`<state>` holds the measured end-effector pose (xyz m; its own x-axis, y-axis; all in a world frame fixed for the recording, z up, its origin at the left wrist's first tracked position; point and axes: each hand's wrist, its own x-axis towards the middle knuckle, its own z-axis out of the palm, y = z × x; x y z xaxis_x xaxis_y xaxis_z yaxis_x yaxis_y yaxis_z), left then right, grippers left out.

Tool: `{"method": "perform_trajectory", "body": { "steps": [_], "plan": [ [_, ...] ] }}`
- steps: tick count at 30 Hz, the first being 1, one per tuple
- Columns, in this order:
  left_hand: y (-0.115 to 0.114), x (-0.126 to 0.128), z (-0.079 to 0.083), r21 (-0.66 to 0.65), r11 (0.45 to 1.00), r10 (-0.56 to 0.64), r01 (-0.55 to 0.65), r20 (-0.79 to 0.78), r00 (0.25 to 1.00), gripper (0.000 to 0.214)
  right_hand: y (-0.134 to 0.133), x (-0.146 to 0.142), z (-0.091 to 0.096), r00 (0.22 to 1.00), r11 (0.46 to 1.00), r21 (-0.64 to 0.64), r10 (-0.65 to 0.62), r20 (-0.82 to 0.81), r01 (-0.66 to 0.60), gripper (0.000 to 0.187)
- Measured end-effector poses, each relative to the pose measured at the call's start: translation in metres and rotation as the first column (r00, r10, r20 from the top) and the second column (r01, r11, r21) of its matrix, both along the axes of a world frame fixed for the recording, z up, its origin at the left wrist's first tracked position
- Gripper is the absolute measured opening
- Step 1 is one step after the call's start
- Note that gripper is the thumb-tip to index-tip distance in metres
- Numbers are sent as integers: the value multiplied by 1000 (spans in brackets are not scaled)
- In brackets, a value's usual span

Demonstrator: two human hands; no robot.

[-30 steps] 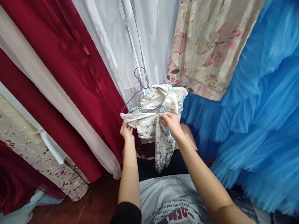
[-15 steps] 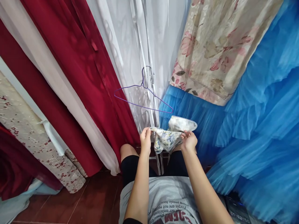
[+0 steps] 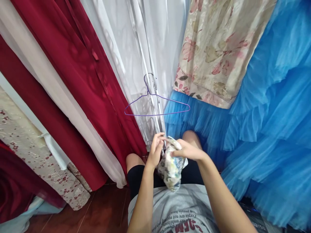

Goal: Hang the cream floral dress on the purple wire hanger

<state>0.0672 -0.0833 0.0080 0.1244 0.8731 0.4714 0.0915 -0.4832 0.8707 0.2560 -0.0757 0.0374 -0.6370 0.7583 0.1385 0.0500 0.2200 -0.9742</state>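
A small white cloth piece with a blue and yellow floral print (image 3: 173, 168) hangs bunched between my hands, above my lap. Its kind does not show clearly, and its lower part is blurred. My right hand (image 3: 190, 149) grips it from the right, thumb on the near side. On the left, the bent fingers of my left hand (image 3: 155, 150) pinch at its upper edge; the fingertips are partly hidden. Beyond both hands, a purple wire hanger (image 3: 156, 115) with no garment on it hangs from a metal rack (image 3: 145, 61).
Red fabric (image 3: 80, 71) and pale garments hang to the left, white fabric (image 3: 116, 58) behind the rack. To the right are a beige floral garment (image 3: 218, 58) and blue ruffled tulle (image 3: 267, 129). Dark red floor tiles (image 3: 107, 207) show below.
The cloth was stretched sideways between my hands; now it is gathered and hangs down. My right hand has moved left, towards my left hand. The hanger has swung to nearly level.
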Motion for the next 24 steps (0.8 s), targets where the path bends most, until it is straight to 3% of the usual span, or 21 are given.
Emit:
{"method": "perform_trajectory", "body": {
  "steps": [3,5,7,10,11,13,15,17,20,22,24],
  "plan": [
    [-11,-2,-19,-197,958,-264,210,-304,916,51,10,35,24,986,988,23,-152,-63,153,10],
    [-14,-4,-27,-282,936,-323,209,-458,828,49,23,59,44,959,961,57,-265,-101,272,12],
    [-12,-9,-25,-220,969,-226,115,-590,775,47,43,81,63,930,928,100,-348,-116,360,14],
    [-3,-21,-5,9,1000,24,-25,-728,685,49,84,106,87,855,849,133,-487,-176,511,14],
    [0,-25,5,58,998,60,-25,-739,671,49,99,110,93,805,805,117,-547,-230,581,17],
    [2,-29,25,57,997,11,44,-715,699,42,127,110,103,725,753,40,-616,-308,657,22],
    [0,-32,44,3,995,-76,101,-641,764,35,150,98,112,719,765,-37,-619,-316,643,20],
    [-4,-36,59,-50,993,-113,103,-551,827,36,164,79,120,793,834,-66,-543,-275,548,11],
    [-5,-53,75,-6,1000,-4,2,-471,882,42,169,50,129,939,952,-30,-305,-158,304,13],
    [-1,-75,80,86,991,134,-104,-528,839,38,163,39,133,982,986,-5,-169,-88,169,17],
    [10,-105,80,162,970,242,-180,-675,697,31,155,37,136,986,990,-3,-140,-90,141,19]
  ]
}}
